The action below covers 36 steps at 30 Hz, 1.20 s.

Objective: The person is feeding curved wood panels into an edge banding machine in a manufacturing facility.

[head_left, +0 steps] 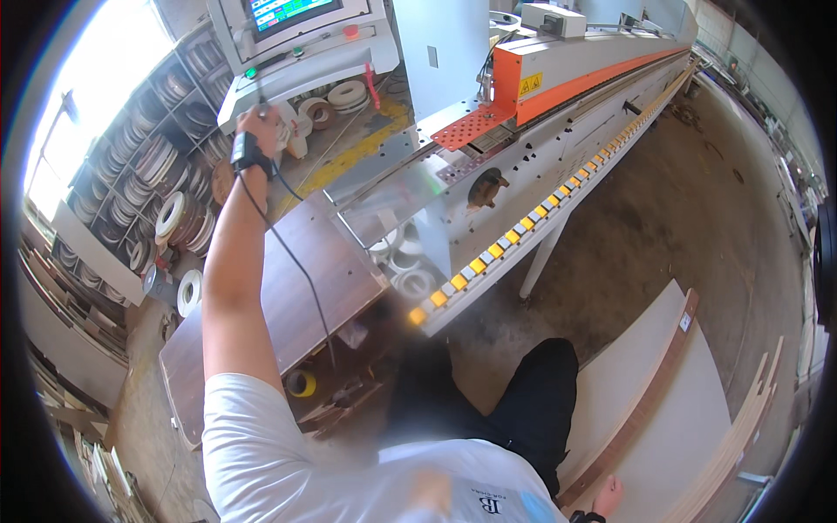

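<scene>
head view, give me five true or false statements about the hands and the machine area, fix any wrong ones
1. The left hand is raised close to the grey-white control panel. True.
2. The right hand rests on the orange perforated plate. False: the right hand is low, beside the long brown wooden strip.
3. Alternating yellow and grey blocks line the grey-and-orange machine. True.
4. The round yellow roll sits on the brown wooden tabletop. False: the roll shows below the tabletop's edge.
5. A black band circles the left wrist. True.
</scene>
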Tool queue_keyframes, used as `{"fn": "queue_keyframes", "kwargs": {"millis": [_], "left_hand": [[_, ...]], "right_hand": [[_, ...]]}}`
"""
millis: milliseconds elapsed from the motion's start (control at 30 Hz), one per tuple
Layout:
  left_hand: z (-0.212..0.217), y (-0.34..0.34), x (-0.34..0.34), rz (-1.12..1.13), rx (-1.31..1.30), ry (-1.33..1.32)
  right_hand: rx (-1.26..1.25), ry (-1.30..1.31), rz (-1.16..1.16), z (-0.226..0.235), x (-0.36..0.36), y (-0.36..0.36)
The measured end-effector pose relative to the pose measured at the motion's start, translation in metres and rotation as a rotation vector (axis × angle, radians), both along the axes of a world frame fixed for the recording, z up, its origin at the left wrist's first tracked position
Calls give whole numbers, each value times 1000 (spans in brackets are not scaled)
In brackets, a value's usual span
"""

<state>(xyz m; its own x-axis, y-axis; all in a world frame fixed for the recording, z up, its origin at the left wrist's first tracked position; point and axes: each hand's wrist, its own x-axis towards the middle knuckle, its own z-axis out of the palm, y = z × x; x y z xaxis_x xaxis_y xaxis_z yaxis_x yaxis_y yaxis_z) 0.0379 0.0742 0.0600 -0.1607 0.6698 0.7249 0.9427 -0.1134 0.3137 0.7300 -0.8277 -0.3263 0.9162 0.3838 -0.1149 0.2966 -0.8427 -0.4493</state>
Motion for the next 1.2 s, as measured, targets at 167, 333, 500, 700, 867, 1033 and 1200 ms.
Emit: {"fn": "queue_keyframes", "kwargs": {"millis": [167,333,500,700,867,1033,1200], "left_hand": [[16,124,-199,296,164,496],[-38,202,-178,-224,-232,-279],[-82,122,-141,156,-1,-278],[-102,-136,102,-757,-339,-759],[-118,-299,169,-949,-594,-798],[-137,-406,248,-1059,-907,-1119],[-177,-449,278,-1093,-1194,-1238]], "right_hand": [[29,-22,-23,4,-2,23],[-145,-6,-157,99,6,77],[-84,-54,-51,98,54,160],[-267,28,-84,64,114,202],[-335,139,-41,85,114,256],[-241,250,-87,51,145,237],[-96,157,-75,39,151,225]]}}
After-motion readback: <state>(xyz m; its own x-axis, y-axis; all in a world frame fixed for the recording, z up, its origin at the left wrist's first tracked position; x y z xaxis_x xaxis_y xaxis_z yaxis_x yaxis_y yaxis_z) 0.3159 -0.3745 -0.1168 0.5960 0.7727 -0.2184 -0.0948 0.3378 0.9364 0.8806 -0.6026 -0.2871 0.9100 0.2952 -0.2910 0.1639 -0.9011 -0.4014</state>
